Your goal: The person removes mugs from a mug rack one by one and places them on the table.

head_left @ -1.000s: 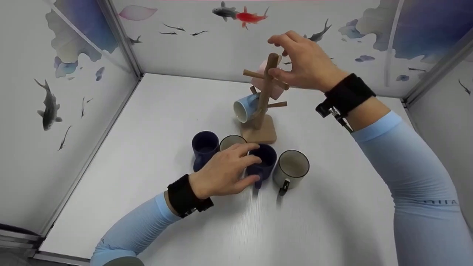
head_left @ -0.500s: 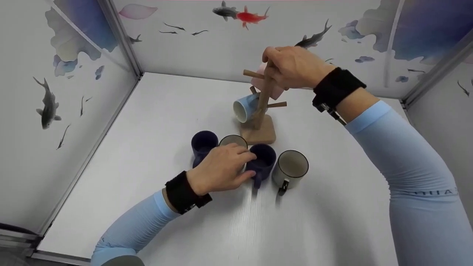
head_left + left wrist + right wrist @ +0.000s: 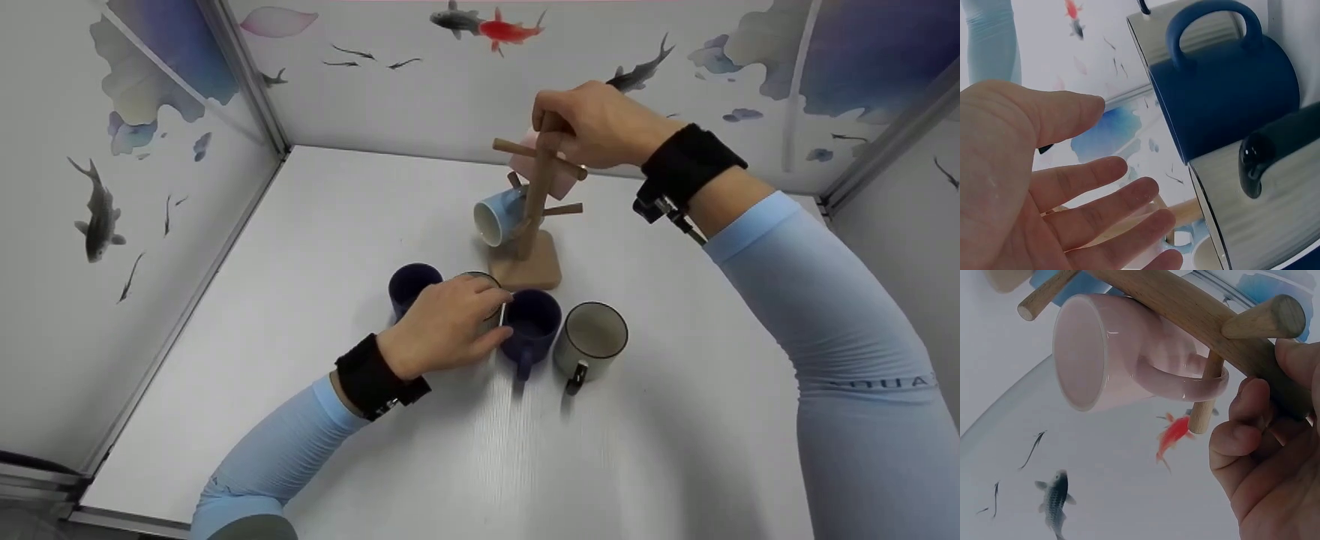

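Note:
My right hand (image 3: pixel 600 127) grips the top of a wooden mug tree (image 3: pixel 535 206), its fingers curled round the post. On one peg a pink mug (image 3: pixel 1112 354) hangs by its handle, partly behind the post in the head view. A light blue mug (image 3: pixel 491 221) hangs lower on the left side. My left hand (image 3: pixel 446 326) is over the row of mugs with relaxed fingers and nothing in its grasp. It partly covers a grey mug (image 3: pixel 491 321) and the dark blue mug (image 3: pixel 412 285) at the left. Beside its fingertips stands another dark blue mug (image 3: pixel 531 334).
A grey mug with a black handle (image 3: pixel 592 341) ends the row on the right. The tree's square base (image 3: pixel 536 270) stands just behind the mugs on the white table (image 3: pixel 337 247). Walls printed with fish enclose the table at the back and sides.
My right hand has come down from beside the post and closed round its top. The left hand has shifted slightly away from me over the mugs. The mugs have stayed put.

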A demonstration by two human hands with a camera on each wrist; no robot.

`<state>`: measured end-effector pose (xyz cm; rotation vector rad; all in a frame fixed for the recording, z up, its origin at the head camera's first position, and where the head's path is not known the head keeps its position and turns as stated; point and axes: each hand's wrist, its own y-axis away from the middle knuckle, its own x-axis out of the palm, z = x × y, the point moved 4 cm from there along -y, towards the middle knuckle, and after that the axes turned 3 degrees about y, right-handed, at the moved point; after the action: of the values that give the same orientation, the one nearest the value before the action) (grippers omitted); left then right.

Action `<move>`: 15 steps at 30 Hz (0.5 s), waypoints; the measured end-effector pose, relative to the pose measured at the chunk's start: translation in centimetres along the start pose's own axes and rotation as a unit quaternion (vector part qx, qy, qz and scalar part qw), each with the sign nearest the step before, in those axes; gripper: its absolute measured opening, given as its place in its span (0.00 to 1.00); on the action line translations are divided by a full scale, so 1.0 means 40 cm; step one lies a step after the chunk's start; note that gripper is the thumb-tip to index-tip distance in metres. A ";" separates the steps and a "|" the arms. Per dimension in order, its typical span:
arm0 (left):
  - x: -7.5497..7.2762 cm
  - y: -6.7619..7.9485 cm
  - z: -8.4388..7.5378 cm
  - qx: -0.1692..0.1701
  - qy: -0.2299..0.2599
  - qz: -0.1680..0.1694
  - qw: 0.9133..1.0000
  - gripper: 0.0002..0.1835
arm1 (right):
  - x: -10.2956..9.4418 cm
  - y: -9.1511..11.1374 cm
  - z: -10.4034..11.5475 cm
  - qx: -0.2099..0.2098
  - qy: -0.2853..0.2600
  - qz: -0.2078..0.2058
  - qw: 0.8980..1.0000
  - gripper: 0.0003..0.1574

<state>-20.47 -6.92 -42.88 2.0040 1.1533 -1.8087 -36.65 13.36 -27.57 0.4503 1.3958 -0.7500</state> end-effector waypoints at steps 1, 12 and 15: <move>-0.002 -0.001 0.002 -0.002 0.004 0.001 1.000 0.21 | 0.000 0.000 0.001 0.000 0.000 0.000 1.000 0.12; -0.009 -0.011 0.018 -0.032 0.038 0.022 0.999 0.23 | 0.000 0.001 -0.005 0.018 0.009 0.005 1.000 0.11; -0.013 -0.015 0.015 -0.031 0.052 0.028 0.998 0.23 | 0.000 0.001 -0.006 0.024 0.012 0.009 1.000 0.10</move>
<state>-21.27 -7.09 -42.32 2.0951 1.1563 -1.6387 -36.81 13.54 -27.62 0.5111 1.3959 -0.7668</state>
